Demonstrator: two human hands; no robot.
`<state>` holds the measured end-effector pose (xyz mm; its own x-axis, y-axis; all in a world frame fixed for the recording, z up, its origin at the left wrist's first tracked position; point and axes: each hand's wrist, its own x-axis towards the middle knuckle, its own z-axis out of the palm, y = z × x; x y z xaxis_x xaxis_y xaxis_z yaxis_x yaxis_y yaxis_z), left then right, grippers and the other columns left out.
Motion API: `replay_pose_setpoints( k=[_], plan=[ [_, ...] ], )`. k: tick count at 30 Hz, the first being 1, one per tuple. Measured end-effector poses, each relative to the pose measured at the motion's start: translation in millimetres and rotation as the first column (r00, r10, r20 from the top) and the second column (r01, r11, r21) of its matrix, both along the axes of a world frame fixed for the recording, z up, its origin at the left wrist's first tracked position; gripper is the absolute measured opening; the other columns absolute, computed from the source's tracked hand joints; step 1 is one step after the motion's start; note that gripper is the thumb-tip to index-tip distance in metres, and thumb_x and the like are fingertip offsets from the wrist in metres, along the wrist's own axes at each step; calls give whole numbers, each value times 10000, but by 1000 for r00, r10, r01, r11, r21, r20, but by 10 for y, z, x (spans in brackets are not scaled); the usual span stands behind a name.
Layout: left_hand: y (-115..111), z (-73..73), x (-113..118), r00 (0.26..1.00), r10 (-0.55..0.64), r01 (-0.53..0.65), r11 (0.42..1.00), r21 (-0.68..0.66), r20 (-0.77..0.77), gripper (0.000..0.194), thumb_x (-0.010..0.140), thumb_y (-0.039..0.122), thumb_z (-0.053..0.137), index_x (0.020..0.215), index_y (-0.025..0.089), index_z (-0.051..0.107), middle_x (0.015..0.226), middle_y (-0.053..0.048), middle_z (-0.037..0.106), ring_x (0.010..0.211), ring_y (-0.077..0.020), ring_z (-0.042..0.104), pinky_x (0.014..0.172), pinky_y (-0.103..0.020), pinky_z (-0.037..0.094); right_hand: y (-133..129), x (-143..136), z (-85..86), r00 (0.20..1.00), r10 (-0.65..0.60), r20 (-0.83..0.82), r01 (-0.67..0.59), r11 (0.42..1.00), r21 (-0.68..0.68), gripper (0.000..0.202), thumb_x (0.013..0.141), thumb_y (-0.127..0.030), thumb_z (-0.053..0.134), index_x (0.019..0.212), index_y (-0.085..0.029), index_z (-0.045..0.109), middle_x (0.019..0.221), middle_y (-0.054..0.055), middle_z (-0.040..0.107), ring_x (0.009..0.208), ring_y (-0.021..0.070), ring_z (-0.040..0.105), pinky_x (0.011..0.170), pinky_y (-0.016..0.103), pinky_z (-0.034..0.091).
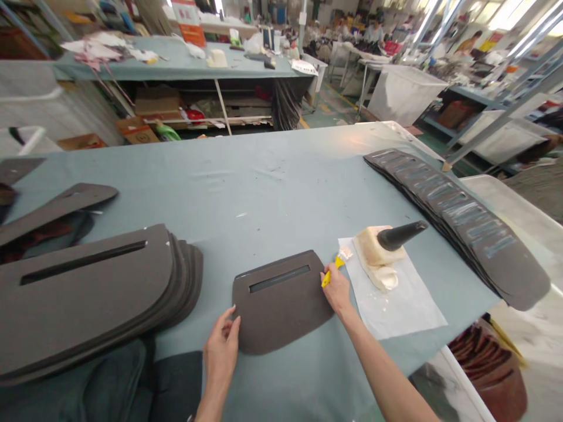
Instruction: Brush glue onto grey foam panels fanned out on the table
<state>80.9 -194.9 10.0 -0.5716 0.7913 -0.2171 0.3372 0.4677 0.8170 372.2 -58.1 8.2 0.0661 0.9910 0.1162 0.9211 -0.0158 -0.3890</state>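
Observation:
A dark grey panel [281,313] with rounded lower corners and a long narrow slot lies in front of me on the table. My left hand [222,346] holds its left edge with the fingertips and thumb. At the panel's right edge, my right hand [338,291] grips a small yellow-handled brush [332,272], its bristles coated in whitish paste and pointing away from me. Just right of that hand, a cream-coloured container [367,255] with a black tapered spout lies on a white sheet [411,305]. Pale paste sits by the container's near end.
Slotted grey panels are stacked [101,293] at the left. More panels [457,217] overlap in a row along the right side, with shiny patches on them. Reddish-brown pieces [492,369] sit below the table's right edge. Another worktable [176,61] stands behind.

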Motion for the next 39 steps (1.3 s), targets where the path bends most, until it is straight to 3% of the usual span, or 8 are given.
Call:
replay_pose_setpoints(
  k=[7,18,30,39],
  plan=[
    [13,65,5,999,-36,37,998,44,-28,466,783,502,533,1138,212,625,875,-56,651,731,-174,600,737,-315,470,47,3,-56,998,-30,53,31,999,-29,102,834,-283,567,863,-195,524,664,-14,527,542,117,444,535,238,224],
    [29,-5,36,988,-45,52,998,41,-146,393,797,422,519,1103,198,623,743,-14,595,643,-155,561,692,-293,446,50,-6,-26,996,-55,66,59,997,-54,123,824,-293,587,875,-193,537,618,-33,470,513,105,373,534,241,208],
    [7,62,14,973,-72,36,986,-165,-219,399,812,465,519,1148,256,573,811,3,662,742,-162,630,696,-272,429,32,-8,19,999,-31,28,32,998,-50,87,855,-269,534,889,-190,523,696,-15,548,590,115,481,559,234,231],
    [4,89,44,965,-59,18,987,-160,-256,380,827,444,521,1149,250,574,823,-5,682,753,-160,642,678,-266,434,54,-19,46,997,-54,48,59,991,-122,95,873,-277,550,914,-201,509,740,-11,577,605,113,484,561,238,215]
  ],
)
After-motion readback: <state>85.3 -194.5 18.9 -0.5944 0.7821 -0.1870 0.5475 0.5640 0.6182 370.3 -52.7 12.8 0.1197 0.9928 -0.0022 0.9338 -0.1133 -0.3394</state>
